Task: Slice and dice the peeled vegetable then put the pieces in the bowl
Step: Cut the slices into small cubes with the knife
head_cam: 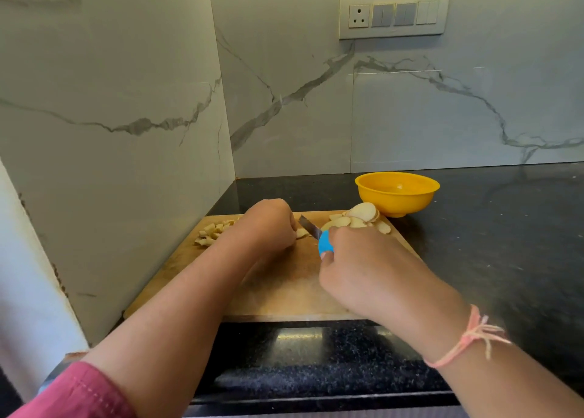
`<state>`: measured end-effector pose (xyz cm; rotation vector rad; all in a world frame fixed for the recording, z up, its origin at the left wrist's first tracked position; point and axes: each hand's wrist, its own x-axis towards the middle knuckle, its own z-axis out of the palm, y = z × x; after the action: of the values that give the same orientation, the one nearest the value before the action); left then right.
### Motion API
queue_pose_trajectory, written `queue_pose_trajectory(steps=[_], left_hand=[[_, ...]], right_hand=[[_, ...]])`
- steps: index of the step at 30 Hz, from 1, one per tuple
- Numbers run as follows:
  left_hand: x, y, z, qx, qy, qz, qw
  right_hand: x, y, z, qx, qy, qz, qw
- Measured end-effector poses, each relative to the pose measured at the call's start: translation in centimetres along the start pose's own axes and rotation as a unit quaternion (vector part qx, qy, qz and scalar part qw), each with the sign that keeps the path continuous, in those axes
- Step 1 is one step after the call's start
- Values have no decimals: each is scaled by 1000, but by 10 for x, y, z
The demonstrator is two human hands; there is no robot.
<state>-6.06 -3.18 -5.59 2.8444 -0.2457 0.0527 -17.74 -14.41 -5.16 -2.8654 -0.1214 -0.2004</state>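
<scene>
On a wooden cutting board (284,288) my left hand (268,225) curls its fingers down on a pale vegetable slice (302,233). My right hand (357,259) grips the blue handle of a knife (319,234) whose blade lies against that slice. A heap of round slices (360,217) lies at the board's far right corner. Several diced pieces (213,232) sit at its far left. A yellow bowl (397,193) stands just behind the board on the right; nothing shows inside it.
The board lies on a black granite counter (489,244), in a corner of marble-patterned walls. The left wall rises close to the board's left edge. A switch panel (394,14) with a socket is high on the back wall.
</scene>
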Motion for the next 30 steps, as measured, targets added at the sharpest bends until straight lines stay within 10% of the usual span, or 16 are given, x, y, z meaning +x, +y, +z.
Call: queue_pose_trajectory(steps=[30], left_hand=[[0, -7, -2, -48, 43, -12, 998]], right_hand=[[9, -11, 4, 45, -26, 1, 999]])
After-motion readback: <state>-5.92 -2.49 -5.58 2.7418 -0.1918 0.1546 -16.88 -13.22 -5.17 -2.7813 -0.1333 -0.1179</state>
